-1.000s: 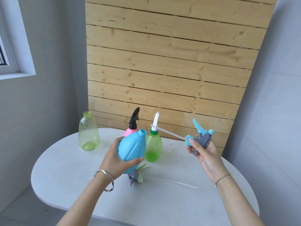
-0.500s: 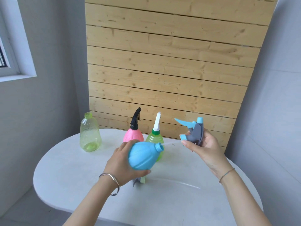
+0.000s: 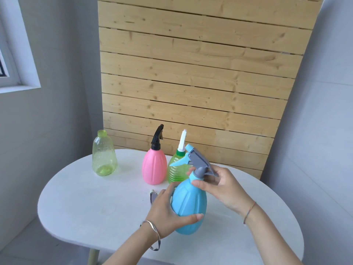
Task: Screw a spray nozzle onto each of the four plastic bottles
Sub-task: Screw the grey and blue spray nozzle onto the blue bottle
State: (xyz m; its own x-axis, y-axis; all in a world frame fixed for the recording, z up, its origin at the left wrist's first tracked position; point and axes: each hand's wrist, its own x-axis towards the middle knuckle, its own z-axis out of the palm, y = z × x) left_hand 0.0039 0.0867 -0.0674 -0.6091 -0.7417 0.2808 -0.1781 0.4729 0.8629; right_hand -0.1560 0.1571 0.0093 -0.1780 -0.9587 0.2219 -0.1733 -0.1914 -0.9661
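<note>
Head view: left hand [image 3: 166, 213] fingers [image 3: 191, 217] clasp the blue bottle [image 3: 189, 203] over the counter [image 3: 86, 197]; right hand [image 3: 223, 186] fingers pinch the grey nozzle [image 3: 198, 163] on its neck. Tilted, its collar could cross-thread.

We were in a plain indoor corner, more likely a room in a home than a workshop: smooth grey walls [image 3: 63, 73], a white-framed window [image 3: 23, 60] at the left and a panel of pale pine slats [image 3: 191, 73] behind. A small rounded white counter [image 3: 76, 197] on a wooden leg [image 3: 93, 258] carried plastic spray bottles [image 3: 154, 167], ordinary household things.
</note>
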